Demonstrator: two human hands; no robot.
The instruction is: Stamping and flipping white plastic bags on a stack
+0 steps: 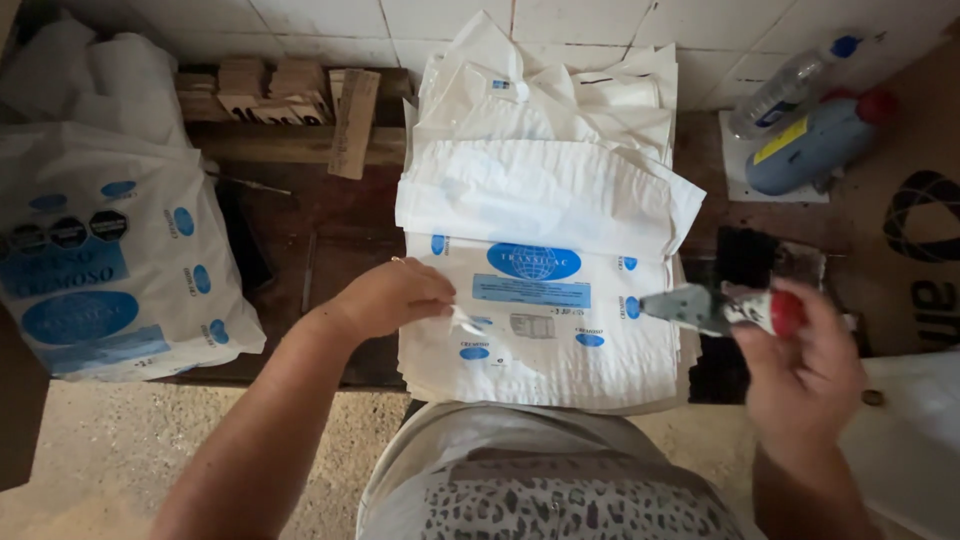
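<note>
Left hand (pixel 395 297) curled, pinching a clear film strip (pixel 466 322) on stacked woven white sacks (pixel 540 330); right hand (pixel 800 370) clasping a crumpled metal tube (pixel 715 308), red-capped, above dark wooden bench (pixel 330 230).

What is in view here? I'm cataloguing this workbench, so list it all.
White woven sacks with blue print: a stack, white and blue, bench centre.
Filled white printed sack: one, left.
Brown wooden blocks: several, back left.
Clear plastic bottle with blue cap: one, back right.
Grey-blue bottle with red cap: one, lying back right.
Grey tool with red handle: one, in right hand.
Left hand: resting on top sack.
Right hand: grip closed on tool.
</note>
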